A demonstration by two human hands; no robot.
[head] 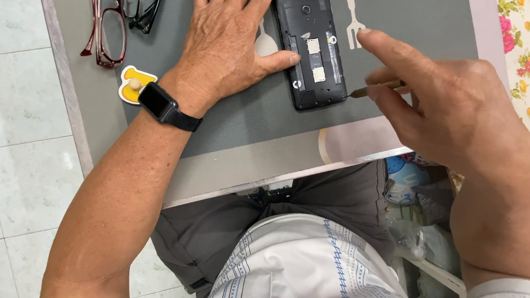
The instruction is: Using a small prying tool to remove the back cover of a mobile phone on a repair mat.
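Head view, left to right: red glasses [106, 31] and black glasses [143, 9] lie on the bench [218, 169]. Left hand [229, 45] rests flat, grip wide, thumb touching the opened black phone [310, 47]. Right hand [450, 106] pinches a thin tool [375, 89], tip at the phone's lower corner.

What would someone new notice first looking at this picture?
Probably the black phone with its back cover off, lying on the grey mat at top centre, steadied by the left hand wearing a black wristwatch. Next, the right hand holding a thin pointed tool near the phone's lower right corner.
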